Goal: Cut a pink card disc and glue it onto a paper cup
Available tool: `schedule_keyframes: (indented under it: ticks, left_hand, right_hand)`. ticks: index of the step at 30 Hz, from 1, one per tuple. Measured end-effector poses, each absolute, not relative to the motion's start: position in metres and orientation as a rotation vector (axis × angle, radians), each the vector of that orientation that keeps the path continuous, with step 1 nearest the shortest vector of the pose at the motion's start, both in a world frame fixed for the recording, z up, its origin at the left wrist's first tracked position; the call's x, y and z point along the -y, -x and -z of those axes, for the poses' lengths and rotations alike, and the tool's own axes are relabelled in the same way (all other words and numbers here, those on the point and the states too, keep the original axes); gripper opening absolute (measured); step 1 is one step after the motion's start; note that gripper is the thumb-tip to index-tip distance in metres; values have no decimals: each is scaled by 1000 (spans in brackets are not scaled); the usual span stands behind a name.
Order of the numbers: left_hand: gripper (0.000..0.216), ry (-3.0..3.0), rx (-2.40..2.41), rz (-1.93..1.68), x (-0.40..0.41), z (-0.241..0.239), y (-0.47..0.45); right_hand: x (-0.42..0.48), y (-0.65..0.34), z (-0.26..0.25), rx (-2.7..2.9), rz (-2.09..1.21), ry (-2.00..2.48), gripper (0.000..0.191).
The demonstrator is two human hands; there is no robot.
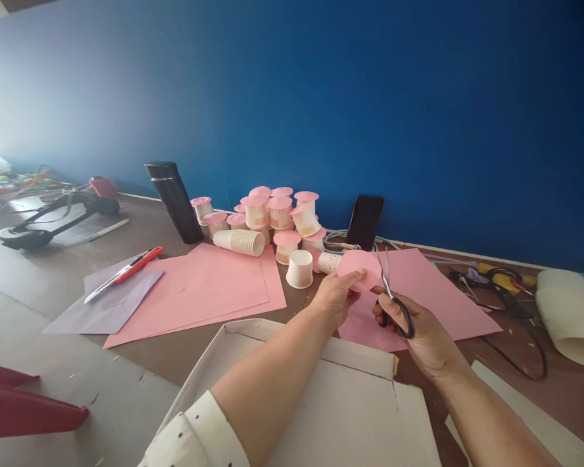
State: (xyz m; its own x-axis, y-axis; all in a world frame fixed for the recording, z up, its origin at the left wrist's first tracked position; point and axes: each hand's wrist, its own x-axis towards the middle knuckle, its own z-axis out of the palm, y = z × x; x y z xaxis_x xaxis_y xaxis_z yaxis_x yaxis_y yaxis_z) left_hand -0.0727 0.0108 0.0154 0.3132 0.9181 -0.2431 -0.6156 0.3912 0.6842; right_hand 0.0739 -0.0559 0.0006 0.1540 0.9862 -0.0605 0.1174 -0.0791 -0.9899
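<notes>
My left hand [335, 297] pinches a round pink paper disc [363, 267] and holds it up over the table. My right hand [413, 327] grips black-handled scissors [392, 295], whose blades point up against the disc's right edge. Below the disc lies a large pink paper sheet [433, 292]. A single upside-down paper cup [300, 268] stands just left of my left hand.
A pile of paper cups topped with pink discs [272, 214] and a lying stack of cups [239, 241] sit at the back. There are pink sheets [199, 292], a lilac sheet with a red cutter [126, 267], a black flask [174, 201], a phone [365, 222], a glue gun [503, 280] and an open white box [350, 389].
</notes>
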Motion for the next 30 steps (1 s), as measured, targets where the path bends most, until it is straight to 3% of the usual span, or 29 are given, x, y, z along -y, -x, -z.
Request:
schedule_keyframes:
  ticks: [5, 23, 30]
  left_hand:
    - [33, -527, -653, -1046, -11, -15, 73]
    - [27, -517, -675, -1055, -11, -17, 73]
    - [28, -509, -686, -1045, -13, -15, 72]
  right_hand:
    - [55, -73, -3, 1201, -1046, 1459, 47]
    - [58, -72, -8, 1283, -985, 1515, 60]
    - [58, -69, -12, 1285, -975, 1570, 54]
